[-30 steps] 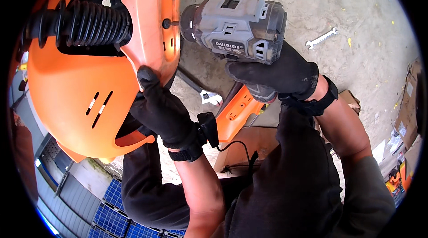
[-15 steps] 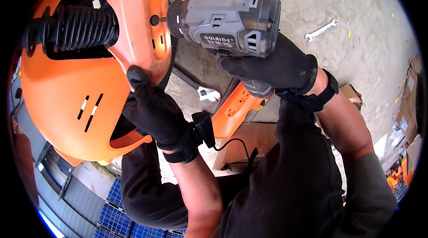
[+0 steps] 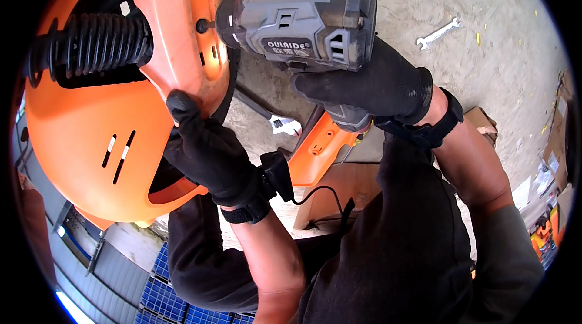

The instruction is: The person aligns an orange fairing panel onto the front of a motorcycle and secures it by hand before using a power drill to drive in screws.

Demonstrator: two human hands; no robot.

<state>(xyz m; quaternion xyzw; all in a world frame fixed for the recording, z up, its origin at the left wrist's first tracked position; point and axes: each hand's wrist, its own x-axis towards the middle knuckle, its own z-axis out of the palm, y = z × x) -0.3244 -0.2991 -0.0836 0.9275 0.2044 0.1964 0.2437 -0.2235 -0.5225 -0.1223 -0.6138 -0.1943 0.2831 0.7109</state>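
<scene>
My right hand, in a black glove, is wrapped round the handle of a grey and black cordless driver. The driver lies sideways, its nose pointing left at a round black fastener on an orange plastic panel. A thin bit bridges the small gap; whether it is seated is too small to tell. Also gloved in black, my left hand grips the panel's lower end, thumb on its face and fingers hidden underneath. Left of the panel are a black coil spring and a rounded orange body shell.
An adjustable wrench lies on the concrete floor below the driver, beside another orange plastic part and a brown cardboard piece. An open-ended spanner lies farther right. Blue grid crates stand at lower left.
The panel, shell and driver have shifted slightly left and up in the picture together. Both hands keep their grips, and the driver's nose stays at the black fastener.
</scene>
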